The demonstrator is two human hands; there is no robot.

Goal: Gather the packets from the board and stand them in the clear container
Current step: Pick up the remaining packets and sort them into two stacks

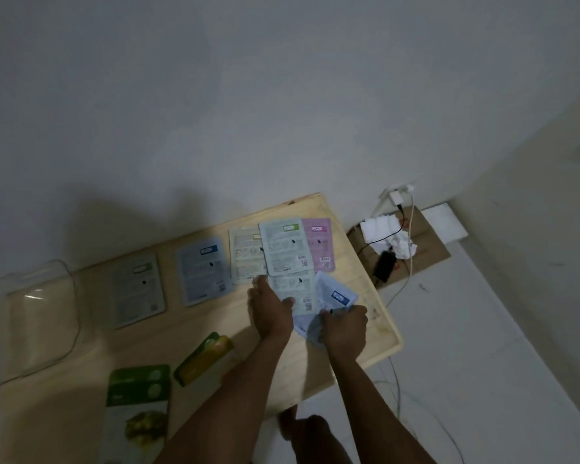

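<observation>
Flat packets lie on a pale wooden board (215, 333). My right hand (344, 326) grips a lavender packet (334, 294) with a blue label, lifted at the board's right side. My left hand (270, 309) rests flat, fingers on a pale green packet (293, 289). Behind them lie a light blue-green packet (285, 246), a pink packet (318, 242) and a cream packet (245, 256). Further left lie a blue packet (203, 274) and a grey packet (138, 289). The clear container (37, 316) stands at the board's left end. Two green packets (138, 406) (203, 358) lie near me.
To the right of the board, on the white floor, a cardboard sheet (426, 249) carries a phone (384, 266), crumpled tissue (402, 246) and charger cables (399, 289) from a wall socket. A foot (302, 426) shows below the board. A white wall stands behind.
</observation>
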